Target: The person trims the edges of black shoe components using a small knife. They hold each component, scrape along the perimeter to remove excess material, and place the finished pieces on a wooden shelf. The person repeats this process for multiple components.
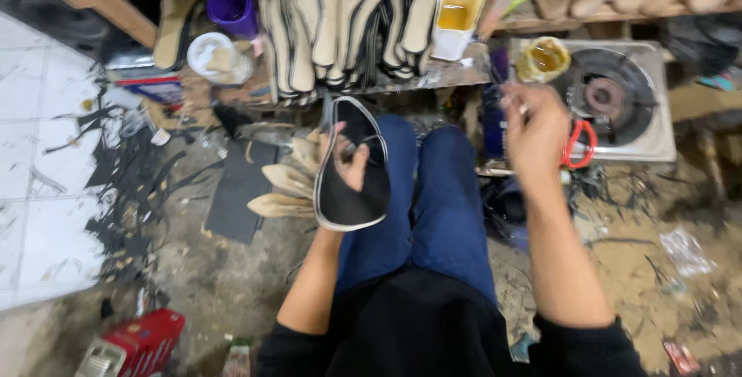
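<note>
Head view: left hand (349, 162) is pinching the black shoe sole (352, 168) over the knees, right hand (535, 131) fingers are looking bunched just right of it, risking knocking the glue tin (543, 59).

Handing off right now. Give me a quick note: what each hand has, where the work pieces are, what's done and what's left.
Left hand holds a black sole with a pale rim over the lap.
Right hand is raised, pinching something small and blurred, near the glue pot on the burner.
Done: a row of soles stands on the bench.
Left: tan soles lie on the floor; the held sole isn't racked.
</note>
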The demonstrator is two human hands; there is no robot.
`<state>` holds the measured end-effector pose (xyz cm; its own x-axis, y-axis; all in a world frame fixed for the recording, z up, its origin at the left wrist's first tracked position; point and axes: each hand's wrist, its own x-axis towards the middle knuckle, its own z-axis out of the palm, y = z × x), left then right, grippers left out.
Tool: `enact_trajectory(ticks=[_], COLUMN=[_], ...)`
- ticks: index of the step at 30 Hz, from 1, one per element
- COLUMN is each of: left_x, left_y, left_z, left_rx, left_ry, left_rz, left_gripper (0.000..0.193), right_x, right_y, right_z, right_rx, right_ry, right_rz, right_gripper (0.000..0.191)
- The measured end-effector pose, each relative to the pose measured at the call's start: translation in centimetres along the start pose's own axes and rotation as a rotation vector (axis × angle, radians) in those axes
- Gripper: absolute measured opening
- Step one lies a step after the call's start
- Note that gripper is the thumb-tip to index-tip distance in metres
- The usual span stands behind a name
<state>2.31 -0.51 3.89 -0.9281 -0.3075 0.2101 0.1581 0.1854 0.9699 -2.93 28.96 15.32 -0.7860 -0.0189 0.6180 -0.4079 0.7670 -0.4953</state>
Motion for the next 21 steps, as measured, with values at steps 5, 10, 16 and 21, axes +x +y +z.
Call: enact_trajectory(ticks=[5,10,16,21], left_x=[0.7,0.7,1.1,1.0], left_y=[-0.5,-0.9,-1.2,-0.1], left_z=[1.4,2.3,3.0,2.5], left_rx=[-0.148,-0.051,0.023,0.087], left_ry=[-0.020,-0.003,0.027,0.039], left_rz=[-0.150,-0.163,0.026,-0.047], left_gripper=[0.057,0.058,0.058,0.049], right_x=[3.2,6.1,9.0,6.9], right_y=[12.9,18.9,20.6,18.4], right_z=[-1.6,1.3,1.6,-3.4], right_rx=[-0.452,-0.685,-0.835,-0.722], right_ry=[-0.064,-0.243,-0.476,-0.163], right_rz=[0.289,0.311,0.253,0.039], right_gripper=[0.018,0.015,0.021,0.012])
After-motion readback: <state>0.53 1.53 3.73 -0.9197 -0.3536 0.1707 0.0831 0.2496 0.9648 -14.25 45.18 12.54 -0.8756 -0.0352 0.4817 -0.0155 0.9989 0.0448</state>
